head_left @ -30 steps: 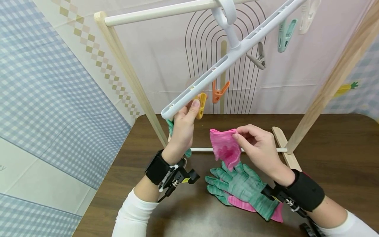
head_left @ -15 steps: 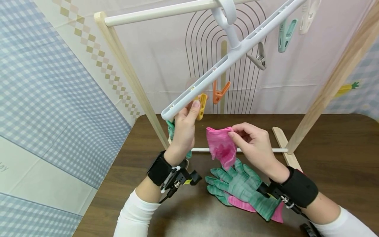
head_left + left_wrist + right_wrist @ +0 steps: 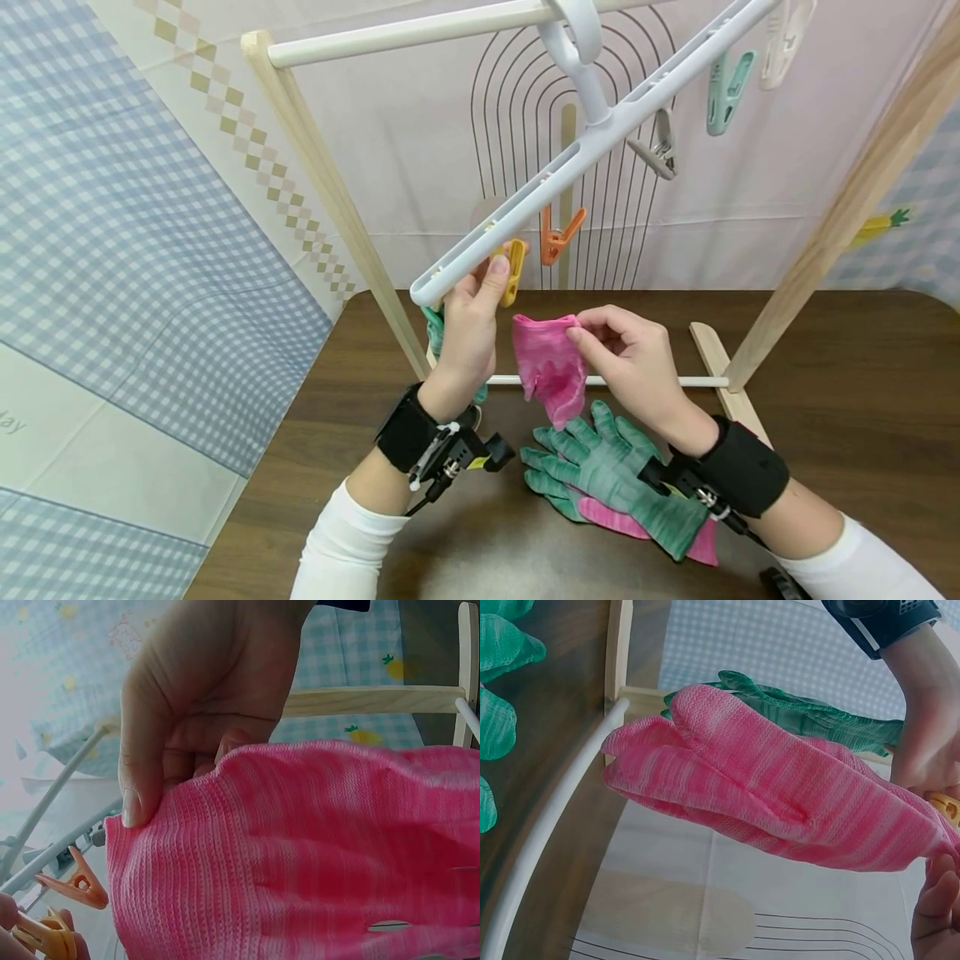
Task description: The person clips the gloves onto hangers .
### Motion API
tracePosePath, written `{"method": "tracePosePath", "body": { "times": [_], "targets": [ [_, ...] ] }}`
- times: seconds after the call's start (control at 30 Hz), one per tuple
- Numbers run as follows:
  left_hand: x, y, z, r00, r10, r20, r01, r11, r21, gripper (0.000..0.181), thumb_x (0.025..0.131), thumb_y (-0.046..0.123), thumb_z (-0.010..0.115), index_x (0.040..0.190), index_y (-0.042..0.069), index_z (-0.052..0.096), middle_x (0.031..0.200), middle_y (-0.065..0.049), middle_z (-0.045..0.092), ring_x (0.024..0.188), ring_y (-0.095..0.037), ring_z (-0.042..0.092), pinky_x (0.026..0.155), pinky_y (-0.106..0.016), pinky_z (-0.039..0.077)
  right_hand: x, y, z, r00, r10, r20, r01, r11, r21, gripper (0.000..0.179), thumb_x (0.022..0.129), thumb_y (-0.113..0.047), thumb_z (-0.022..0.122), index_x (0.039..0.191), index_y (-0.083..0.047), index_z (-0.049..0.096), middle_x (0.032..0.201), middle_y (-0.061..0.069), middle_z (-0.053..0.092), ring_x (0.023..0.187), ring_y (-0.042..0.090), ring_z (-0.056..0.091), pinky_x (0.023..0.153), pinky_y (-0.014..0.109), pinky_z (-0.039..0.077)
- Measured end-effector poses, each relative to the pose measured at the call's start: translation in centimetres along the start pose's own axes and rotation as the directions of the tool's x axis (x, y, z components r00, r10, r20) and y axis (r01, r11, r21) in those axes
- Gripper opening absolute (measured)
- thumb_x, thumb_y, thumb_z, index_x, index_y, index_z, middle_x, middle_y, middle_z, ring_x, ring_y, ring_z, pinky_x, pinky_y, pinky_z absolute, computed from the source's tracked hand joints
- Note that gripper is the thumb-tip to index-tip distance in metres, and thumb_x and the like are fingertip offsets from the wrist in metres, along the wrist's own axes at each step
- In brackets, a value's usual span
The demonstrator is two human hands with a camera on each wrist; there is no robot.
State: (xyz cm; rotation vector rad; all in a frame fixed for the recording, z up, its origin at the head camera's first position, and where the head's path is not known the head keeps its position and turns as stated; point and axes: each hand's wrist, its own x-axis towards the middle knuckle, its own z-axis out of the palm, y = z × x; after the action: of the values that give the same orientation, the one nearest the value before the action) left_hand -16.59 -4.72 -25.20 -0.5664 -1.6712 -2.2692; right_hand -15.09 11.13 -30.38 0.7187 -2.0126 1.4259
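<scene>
My left hand (image 3: 468, 342) pinches a yellow clothespin (image 3: 513, 273) under the low end of a pale blue hanger (image 3: 517, 208). My right hand (image 3: 633, 358) holds a pink knitted glove (image 3: 551, 358) by its cuff between thumb and fingers, the glove's fingers dangling downward. The cuff is right of and slightly below the clothespin, apart from it in the head view. In the left wrist view the ribbed cuff (image 3: 180, 862) shows near the orange clothespin (image 3: 79, 881). Behind my left wrist hangs a green glove (image 3: 802, 712), mostly hidden in the head view.
Green gloves (image 3: 607, 467) lie over pink ones (image 3: 615, 517) on the brown table (image 3: 847, 400). Orange (image 3: 558, 237), grey (image 3: 658, 150), mint (image 3: 727, 92) and white (image 3: 786, 42) clothespins hang farther along the hanger. A wooden rack (image 3: 322, 183) with white bars frames the area.
My right hand has moved left and slightly up with the pink glove, closer to the yellow clothespin. My left hand stays almost in place on the clothespin.
</scene>
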Motion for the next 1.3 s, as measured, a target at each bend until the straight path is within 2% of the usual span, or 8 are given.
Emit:
{"method": "tracePosePath", "body": {
  "times": [0.37,0.53,0.63,0.8,1.03,1.3],
  "targets": [
    [-0.1,0.3,0.2,1.000,-0.004,-0.020,0.003,1.000,-0.024,0.031,0.093,0.006,0.037,0.123,-0.004,0.040,0.119,-0.027,0.051,0.113,-0.017,0.048,0.096,-0.028,0.032,0.4,0.0,0.3,1.000,0.026,-0.006,-0.026,1.000,-0.007,0.008,0.077,0.004,0.062,0.083,-0.001,0.064,0.068,0.003,0.057,0.056,0.003,0.044,0.049,0.015,0.036],
    [-0.2,0.1,0.4,1.000,0.007,-0.030,-0.009,0.999,-0.051,0.031,0.093,0.005,0.038,0.123,-0.004,0.041,0.113,-0.020,0.056,0.109,-0.015,0.049,0.094,-0.026,0.034,0.4,0.0,0.4,0.999,0.043,-0.015,-0.043,0.999,-0.002,0.007,0.077,0.004,0.062,0.083,0.000,0.064,0.068,0.003,0.058,0.056,0.003,0.045,0.049,0.015,0.037],
    [-0.2,0.0,0.4,0.999,0.015,-0.030,-0.017,0.998,-0.056,0.031,0.093,0.004,0.038,0.123,-0.004,0.041,0.114,-0.021,0.056,0.110,-0.015,0.049,0.094,-0.027,0.034,0.4,0.1,0.5,0.999,0.039,-0.018,-0.039,0.999,0.006,0.007,0.077,0.004,0.062,0.083,0.000,0.064,0.068,0.004,0.058,0.056,0.003,0.046,0.049,0.015,0.037],
    [-0.2,0.0,0.4,0.999,0.027,-0.035,-0.029,0.997,-0.067,0.031,0.092,0.003,0.038,0.122,-0.005,0.041,0.117,-0.027,0.052,0.110,-0.016,0.050,0.095,-0.027,0.034,0.7,0.0,0.6,0.999,0.019,-0.027,-0.019,1.000,0.014,0.008,0.077,0.004,0.062,0.084,0.001,0.064,0.067,0.005,0.058,0.055,0.003,0.045,0.048,0.015,0.037],
    [-0.2,0.2,0.5,0.998,0.019,-0.063,-0.026,0.994,-0.103,0.031,0.092,0.002,0.040,0.122,-0.005,0.040,0.115,-0.022,0.055,0.109,-0.016,0.052,0.096,-0.028,0.035,1.1,-0.4,0.8,0.999,-0.014,-0.037,0.016,0.999,0.035,0.008,0.078,0.005,0.061,0.084,0.001,0.064,0.069,0.008,0.060,0.056,0.002,0.047,0.049,0.015,0.037],
    [-0.1,0.2,0.7,0.996,0.021,-0.082,-0.034,0.986,-0.163,0.030,0.091,0.001,0.041,0.121,-0.005,0.041,0.111,-0.017,0.058,0.105,-0.014,0.054,0.093,-0.028,0.038,1.4,-0.8,1.1,0.995,-0.087,-0.051,0.088,0.996,0.021,0.009,0.076,0.008,0.061,0.083,0.003,0.063,0.071,0.009,0.061,0.058,0.001,0.049,0.050,0.014,0.040]
  ]
}}
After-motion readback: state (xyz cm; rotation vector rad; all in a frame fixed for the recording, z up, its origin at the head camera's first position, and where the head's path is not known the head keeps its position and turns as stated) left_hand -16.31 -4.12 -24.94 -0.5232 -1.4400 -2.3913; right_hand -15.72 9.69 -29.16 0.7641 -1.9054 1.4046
